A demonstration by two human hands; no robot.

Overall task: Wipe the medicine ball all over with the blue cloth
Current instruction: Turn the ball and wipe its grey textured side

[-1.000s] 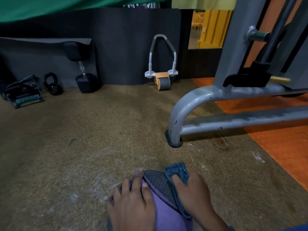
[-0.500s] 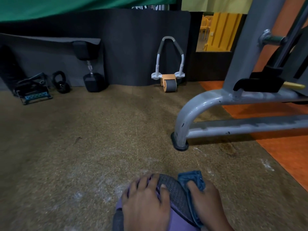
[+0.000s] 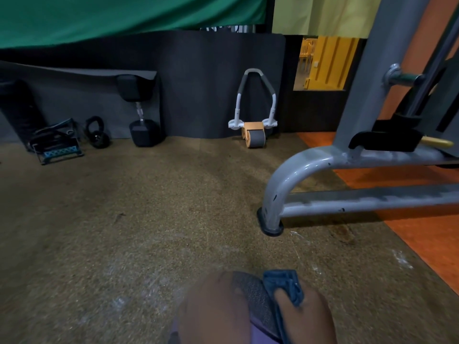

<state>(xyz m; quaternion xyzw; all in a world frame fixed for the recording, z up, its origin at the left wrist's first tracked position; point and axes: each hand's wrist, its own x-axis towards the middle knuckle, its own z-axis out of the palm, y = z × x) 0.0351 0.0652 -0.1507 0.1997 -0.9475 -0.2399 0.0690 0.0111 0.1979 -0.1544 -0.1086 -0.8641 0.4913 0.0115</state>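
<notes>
Medicine ball (image 3: 250, 294): at the bottom edge of view, on the floor (image 3: 149, 232) just short of the grey machine foot (image 3: 270, 225); purple shell with a dark textured panel showing between the hands.
Left hand (image 3: 213, 311): blurred, laid over the ball's near-left top; grip cannot be told.
Right hand (image 3: 305, 316): fingers curled on the blue cloth (image 3: 285, 284), pressing it against the ball's right side.
Risk: the ball may roll away if the steadying hand slips; the cloth sits bunched, so patches and the underside could go unwiped.
Far: ab roller (image 3: 253, 135), hex dumbbell (image 3: 144, 127) and kettlebell (image 3: 98, 135) beyond the machine foot, along the wall.
</notes>
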